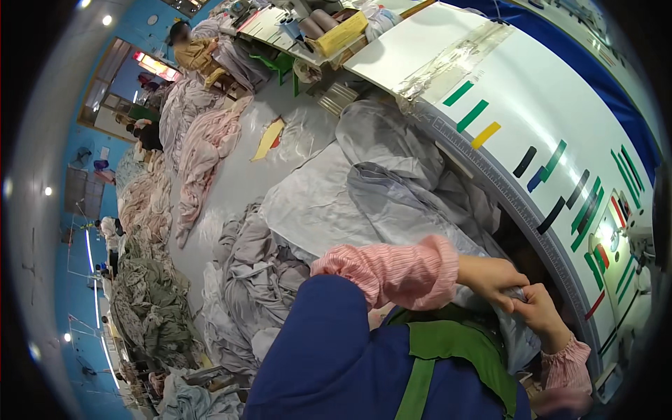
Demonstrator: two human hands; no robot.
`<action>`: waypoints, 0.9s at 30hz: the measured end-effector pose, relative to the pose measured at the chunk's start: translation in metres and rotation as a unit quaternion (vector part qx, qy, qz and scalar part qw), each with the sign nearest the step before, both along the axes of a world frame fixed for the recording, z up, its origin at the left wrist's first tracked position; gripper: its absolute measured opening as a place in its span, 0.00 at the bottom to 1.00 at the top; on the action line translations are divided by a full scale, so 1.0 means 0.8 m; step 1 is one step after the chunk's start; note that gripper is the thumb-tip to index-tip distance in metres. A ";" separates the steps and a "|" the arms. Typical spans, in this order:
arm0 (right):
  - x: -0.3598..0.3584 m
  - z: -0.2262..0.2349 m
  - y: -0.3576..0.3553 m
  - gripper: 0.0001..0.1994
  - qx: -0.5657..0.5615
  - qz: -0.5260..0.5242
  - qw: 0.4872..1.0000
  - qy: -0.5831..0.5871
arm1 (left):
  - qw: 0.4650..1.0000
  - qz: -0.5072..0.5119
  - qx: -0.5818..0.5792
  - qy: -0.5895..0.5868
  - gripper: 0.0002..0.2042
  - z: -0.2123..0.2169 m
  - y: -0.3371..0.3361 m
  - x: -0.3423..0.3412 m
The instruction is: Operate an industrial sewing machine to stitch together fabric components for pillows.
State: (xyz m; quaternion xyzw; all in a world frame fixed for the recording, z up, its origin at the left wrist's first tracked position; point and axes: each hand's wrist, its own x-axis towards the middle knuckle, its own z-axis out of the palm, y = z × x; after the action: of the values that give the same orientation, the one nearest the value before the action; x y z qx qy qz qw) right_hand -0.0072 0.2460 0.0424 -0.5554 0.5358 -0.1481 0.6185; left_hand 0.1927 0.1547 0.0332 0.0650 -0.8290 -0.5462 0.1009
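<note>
My left hand (492,281) and my right hand (543,313) meet in front of my lap, next to the table's edge. Fingers of both are pinched on a bunched bit of pale grey fabric (516,292), which shows between them. The same kind of cloth hangs below the hands. A large grey fabric sheet (329,203) spreads from beside my lap across to the table front, with a darker grey fold on top. Pink striped sleeves cover both forearms. My fingertips are partly hidden.
A white sewing table (546,105) with a ruler strip (490,154) and coloured tape marks curves along the right. Part of a sewing machine (640,241) stands at far right. Fabric heaps (150,287) line the floor at left. A person (196,52) sits far back beside a green stool (280,63).
</note>
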 end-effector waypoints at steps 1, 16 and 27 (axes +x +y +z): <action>-0.002 0.003 0.000 0.09 0.004 -0.009 1.000 -0.004 | 0.999 -0.014 0.002 -0.030 0.24 0.000 -0.004 -0.002; -0.055 0.047 0.056 0.05 -0.028 -0.073 0.994 0.075 | 0.999 -0.032 -0.032 -0.010 0.10 0.036 -0.030 -0.011; -0.198 0.096 0.152 0.14 -0.130 -0.195 0.948 0.214 | 0.976 0.089 -0.059 -0.190 0.07 0.091 -0.121 -0.025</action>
State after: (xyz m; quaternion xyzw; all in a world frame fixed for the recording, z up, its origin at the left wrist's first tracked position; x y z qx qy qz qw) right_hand -0.1656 0.3679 0.1191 -0.5345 0.7291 -0.2119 0.3711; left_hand 0.1729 0.0575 0.1062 0.2350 -0.8546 -0.4630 -0.0060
